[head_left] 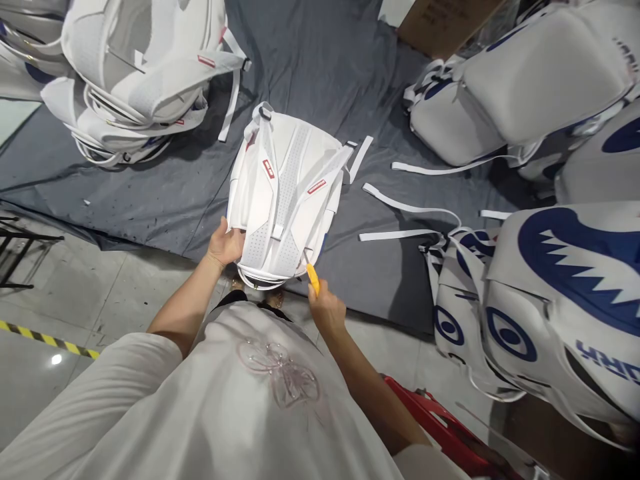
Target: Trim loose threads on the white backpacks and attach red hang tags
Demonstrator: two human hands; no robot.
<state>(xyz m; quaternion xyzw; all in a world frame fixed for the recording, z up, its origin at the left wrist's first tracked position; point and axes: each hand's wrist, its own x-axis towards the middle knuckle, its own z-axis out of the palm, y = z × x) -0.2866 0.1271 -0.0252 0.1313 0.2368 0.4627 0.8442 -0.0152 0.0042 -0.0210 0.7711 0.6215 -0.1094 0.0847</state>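
Observation:
A white backpack [291,143] lies on the grey cloth with its back panel and shoulder straps up. Its top loop end points toward my body. My left hand [227,245] grips the pack's left side, the fingertips partly hidden against it. In my right hand [326,308], closed, is a yellow-handled tool [313,279]. Its thin tip reaches the pack's lower right edge near the base of the right strap. What kind of tool it is, I cannot tell. Red labels [317,187] mark both straps.
Stacked white backpacks [145,80] stand at the back left. On the right are more packs with blue shark faces [560,287], their loose straps [400,235] trailing over the grey cloth [320,80]. A cardboard box [445,27] sits at the back; something red [440,427] is at lower right.

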